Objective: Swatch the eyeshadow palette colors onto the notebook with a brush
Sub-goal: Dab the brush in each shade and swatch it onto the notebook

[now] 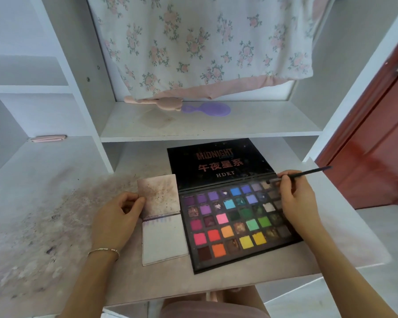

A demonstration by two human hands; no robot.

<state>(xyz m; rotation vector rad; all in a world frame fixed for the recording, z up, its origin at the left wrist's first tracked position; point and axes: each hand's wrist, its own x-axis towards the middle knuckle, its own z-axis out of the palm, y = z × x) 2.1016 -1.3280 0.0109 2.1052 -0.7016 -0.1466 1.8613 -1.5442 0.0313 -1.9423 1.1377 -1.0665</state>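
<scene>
Black palette: the eyeshadow palette lies open on the desk at 5 o'clock from the frame's centre, its lid laid flat toward 12 o'clock, printed MIDNIGHT and HDKT.
Pans: rows of purples, blues, greens, pinks, reds, oranges and yellows; several look worn.
Right hand: the right hand rests over the palette's 2 o'clock corner, forearm entering from 5 o'clock, wrist over the right edge of the palette.
Right fingers: thumb and forefinger curl together and pinch the brush near its head.
Brush: thin and dark, handle pointing toward 2 o'clock, tip low at the pale pans in the top row; contact cannot be told.
Notebook: the notebook lies open just beside the palette at its 9 o'clock side, upper page smudged with dusky powder, lower page white with a faint row of purple strokes along its top.
Left hand: the left hand lies at the notebook's 9 o'clock edge, forearm coming from 7 o'clock, a bracelet on the wrist.
Left fingers: loosely curled, the thumb touching the upper page's edge.
Desk surface: powder dust spreads toward 9 o'clock.
Shelf: a purple hairbrush and a pink one lie at 12 o'clock, under a hanging floral cloth.
</scene>
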